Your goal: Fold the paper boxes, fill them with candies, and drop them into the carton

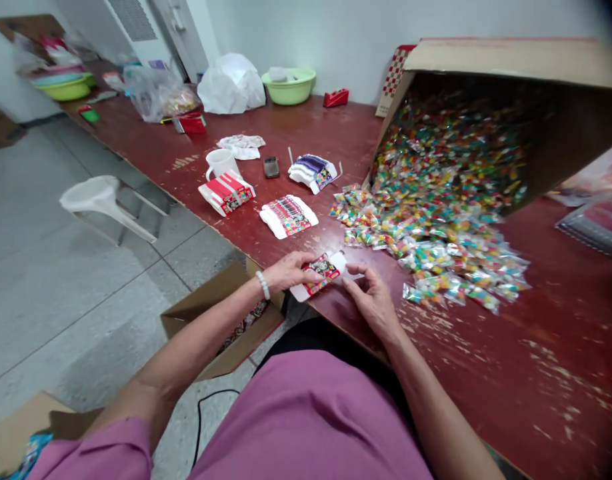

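Note:
My left hand (290, 271) and my right hand (370, 297) together hold a small flat printed card box (322, 272), red and white with cartoon artwork, just over the near edge of the dark red table (486, 360). Left fingers pinch its left end; right fingertips grip its white right end. A heap of small colourful candy packets (436, 247) spills onto the table from a tipped cardboard carton (511, 100), just right of my hands. Three stacks of similar flat card boxes lie beyond: red (227, 193), pink (288, 216), purple (313, 172).
A white mug (220, 163), a small dark phone-like object (271, 167), a red tape dispenser (335, 98), a green basin (289, 86) and plastic bags (231, 83) sit further back. An open carton (221, 327) and a white stool (103, 200) stand on the floor at left.

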`<state>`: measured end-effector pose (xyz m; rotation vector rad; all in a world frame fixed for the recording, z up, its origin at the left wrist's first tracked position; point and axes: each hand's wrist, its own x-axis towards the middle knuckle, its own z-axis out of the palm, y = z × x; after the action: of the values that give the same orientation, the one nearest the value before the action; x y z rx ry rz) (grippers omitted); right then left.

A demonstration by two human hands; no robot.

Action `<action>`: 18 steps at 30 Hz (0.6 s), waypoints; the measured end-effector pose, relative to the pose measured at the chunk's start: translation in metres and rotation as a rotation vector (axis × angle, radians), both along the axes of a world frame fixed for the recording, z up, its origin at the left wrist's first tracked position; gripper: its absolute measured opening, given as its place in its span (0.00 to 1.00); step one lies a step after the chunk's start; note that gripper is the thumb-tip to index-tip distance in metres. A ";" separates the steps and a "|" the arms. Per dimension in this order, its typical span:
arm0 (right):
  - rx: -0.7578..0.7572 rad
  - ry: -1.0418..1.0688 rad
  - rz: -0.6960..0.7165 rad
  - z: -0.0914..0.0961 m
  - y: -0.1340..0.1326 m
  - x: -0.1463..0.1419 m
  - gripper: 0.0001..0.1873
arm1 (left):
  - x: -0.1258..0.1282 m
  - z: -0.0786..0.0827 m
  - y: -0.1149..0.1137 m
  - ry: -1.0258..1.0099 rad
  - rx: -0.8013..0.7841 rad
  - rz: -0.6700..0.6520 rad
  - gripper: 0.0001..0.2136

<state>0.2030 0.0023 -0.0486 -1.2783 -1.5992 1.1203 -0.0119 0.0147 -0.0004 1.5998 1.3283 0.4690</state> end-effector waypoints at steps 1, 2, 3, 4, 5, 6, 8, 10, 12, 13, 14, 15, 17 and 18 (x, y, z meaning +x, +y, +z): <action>-0.022 0.043 0.028 0.003 -0.003 -0.002 0.20 | 0.005 0.001 -0.011 -0.073 -0.014 0.016 0.18; -0.041 0.096 0.057 0.006 -0.006 -0.004 0.19 | 0.010 0.002 -0.021 -0.132 -0.023 0.030 0.19; -0.055 0.155 0.082 0.009 -0.010 -0.006 0.19 | 0.015 0.003 -0.031 -0.189 -0.035 0.050 0.20; -0.071 0.214 0.107 0.011 -0.013 -0.007 0.18 | 0.019 0.003 -0.040 -0.258 -0.066 0.077 0.21; -0.092 0.270 0.136 0.014 -0.016 -0.008 0.17 | 0.023 0.003 -0.048 -0.352 -0.128 0.104 0.21; -0.120 0.318 0.172 0.017 -0.019 -0.009 0.16 | 0.026 0.003 -0.056 -0.482 -0.236 0.134 0.21; -0.180 0.374 0.259 0.022 -0.024 -0.008 0.13 | 0.030 0.001 -0.068 -0.707 -0.483 0.128 0.19; -0.191 0.370 0.325 0.028 -0.027 -0.004 0.09 | 0.030 -0.002 -0.077 -0.823 -0.632 0.086 0.17; -0.142 0.304 0.362 0.034 -0.029 0.000 0.07 | 0.029 -0.005 -0.083 -0.843 -0.638 0.075 0.16; -0.119 0.262 0.378 0.037 -0.029 0.002 0.07 | 0.029 -0.006 -0.084 -0.834 -0.618 0.080 0.15; -0.109 0.228 0.398 0.039 -0.030 0.004 0.07 | 0.029 -0.007 -0.085 -0.819 -0.596 0.083 0.15; -0.109 0.204 0.418 0.041 -0.030 0.005 0.07 | 0.029 -0.007 -0.085 -0.803 -0.577 0.083 0.14; -0.093 0.176 0.449 0.044 -0.031 0.006 0.06 | 0.029 -0.006 -0.085 -0.759 -0.540 0.074 0.13; -0.066 0.161 0.456 0.045 -0.032 0.006 0.04 | 0.030 -0.004 -0.084 -0.731 -0.512 0.071 0.13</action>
<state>0.2093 -0.0297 -0.0037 -0.8539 -1.7897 1.5218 0.0180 -0.0691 -0.0047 0.8317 0.8434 0.6201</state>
